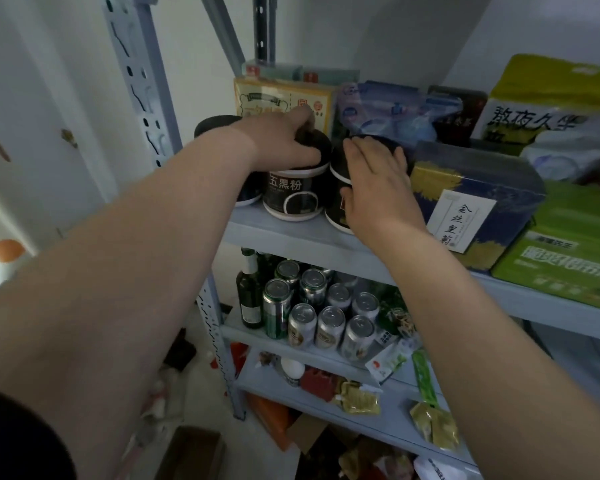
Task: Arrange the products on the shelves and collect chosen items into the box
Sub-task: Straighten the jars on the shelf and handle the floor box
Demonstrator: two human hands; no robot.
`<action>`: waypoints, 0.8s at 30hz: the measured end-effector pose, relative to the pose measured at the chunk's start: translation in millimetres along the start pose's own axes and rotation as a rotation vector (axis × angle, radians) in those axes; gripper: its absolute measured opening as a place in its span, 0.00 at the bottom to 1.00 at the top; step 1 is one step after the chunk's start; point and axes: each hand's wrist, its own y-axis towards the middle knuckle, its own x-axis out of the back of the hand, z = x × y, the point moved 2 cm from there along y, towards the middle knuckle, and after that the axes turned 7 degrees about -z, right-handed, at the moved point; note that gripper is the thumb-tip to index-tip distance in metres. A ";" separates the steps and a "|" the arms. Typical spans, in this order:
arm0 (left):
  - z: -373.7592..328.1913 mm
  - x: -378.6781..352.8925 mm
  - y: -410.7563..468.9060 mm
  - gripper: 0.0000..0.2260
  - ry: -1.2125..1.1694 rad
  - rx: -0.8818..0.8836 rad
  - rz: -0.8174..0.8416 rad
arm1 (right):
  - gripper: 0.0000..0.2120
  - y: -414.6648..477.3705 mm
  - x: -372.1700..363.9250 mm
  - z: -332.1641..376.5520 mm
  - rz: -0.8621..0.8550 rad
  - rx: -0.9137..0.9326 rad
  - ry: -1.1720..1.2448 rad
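Observation:
Three black jars with black lids stand at the left end of the grey upper shelf (284, 237). My left hand (278, 140) grips the lid of the middle jar (291, 192), fingers curled over its top. My right hand (378, 181) lies with fairly straight fingers against the front and lid of the right jar (336, 209), covering most of it. The third jar (215, 126) stands behind my left wrist, mostly hidden. A brown cardboard box (191, 452) sits on the floor at the bottom.
Behind the jars stand a yellow box (284, 98) and a blue bag (388, 112). A dark blue box (471, 202) and green packs (568, 254) fill the shelf to the right. Several cans (329, 323) and a bottle (250, 292) stand on the shelf below; packets lie lower down.

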 end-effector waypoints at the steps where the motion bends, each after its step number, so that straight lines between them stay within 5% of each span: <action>1: -2.3 0.1 0.0 0.27 0.008 0.003 0.010 | 0.31 0.4 -0.8 -0.6 0.000 -0.001 0.008; 4: -5.1 -1.3 -4.2 0.35 0.060 0.032 0.008 | 0.32 -0.2 -2.2 -2.7 -0.006 0.001 0.019; 11: -4.8 -8.6 -23.3 0.32 -0.098 0.091 -0.019 | 0.35 -5.3 -6.6 -4.0 -0.088 -0.018 0.136; 19: -13.0 -6.2 -42.3 0.26 -0.394 0.162 -0.173 | 0.25 -58.2 -15.5 10.1 -0.237 -0.120 0.667; 24: -11.2 3.7 -67.9 0.24 -0.676 0.232 -0.217 | 0.51 -76.2 -24.7 37.6 0.031 -0.360 1.084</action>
